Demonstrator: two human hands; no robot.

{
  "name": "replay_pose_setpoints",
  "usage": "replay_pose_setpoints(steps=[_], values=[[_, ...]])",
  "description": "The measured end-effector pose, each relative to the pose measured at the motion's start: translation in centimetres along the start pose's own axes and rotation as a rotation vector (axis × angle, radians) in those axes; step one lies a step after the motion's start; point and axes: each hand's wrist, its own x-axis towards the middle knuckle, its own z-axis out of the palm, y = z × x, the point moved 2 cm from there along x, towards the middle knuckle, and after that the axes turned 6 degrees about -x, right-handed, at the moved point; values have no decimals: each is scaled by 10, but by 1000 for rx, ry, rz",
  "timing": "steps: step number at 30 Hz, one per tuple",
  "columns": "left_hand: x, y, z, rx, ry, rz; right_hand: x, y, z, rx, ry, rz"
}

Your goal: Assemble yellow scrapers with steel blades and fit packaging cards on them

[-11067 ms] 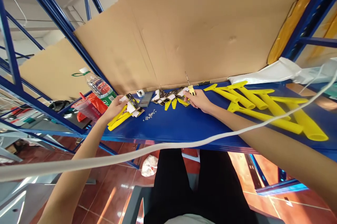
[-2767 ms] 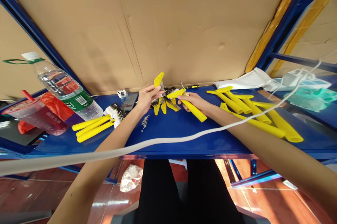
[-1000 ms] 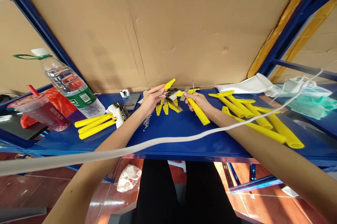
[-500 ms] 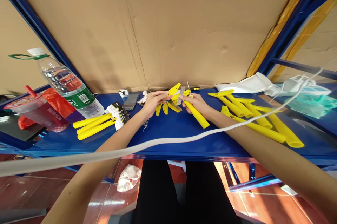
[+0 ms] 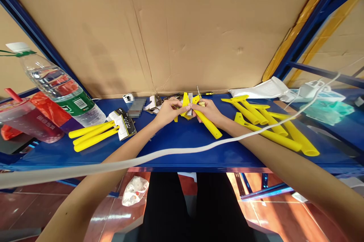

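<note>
My right hand (image 5: 209,109) is wrapped round a yellow scraper handle (image 5: 210,123), whose tube slants toward the front edge. A flat grey metal blade (image 5: 190,99) stands at the head of this handle. A thin metal-tipped tool (image 5: 198,90) sticks up by the right fingers; its lower part is hidden. My left hand (image 5: 169,111) is closed, its thumb and fingers pinching a flat yellow plate (image 5: 185,99) against the blade. Other yellow plates lie behind and under the hands, mostly hidden.
Several yellow handles (image 5: 273,135) lie to the right, with three (image 5: 93,135) at left beside a black-and-white package (image 5: 125,124). A water bottle (image 5: 65,82) and a drink cup (image 5: 31,120) stand far left. A white cable (image 5: 182,151) crosses in front; cardboard (image 5: 199,29) rises behind.
My left hand has brought the yellow plate in against the blade, and the plate is now more upright. My right hand keeps its hold on the handle. The view has shifted slightly.
</note>
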Motion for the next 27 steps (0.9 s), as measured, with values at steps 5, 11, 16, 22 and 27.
replay_pose_setpoints(steps=[5,11,16,22,27], values=[[0,2,0,176,-41,116,-1,-1,0,-22,-6,5],[-2,5,-1,351,-54,129,0,0,0,-2,-27,12],[-3,2,-1,383,-29,109,1,2,-1,6,-47,21],[-1,-2,3,-5,-28,-23,1,4,-1,31,-76,30],[-6,0,13,-391,-85,-191,1,4,0,38,-97,47]])
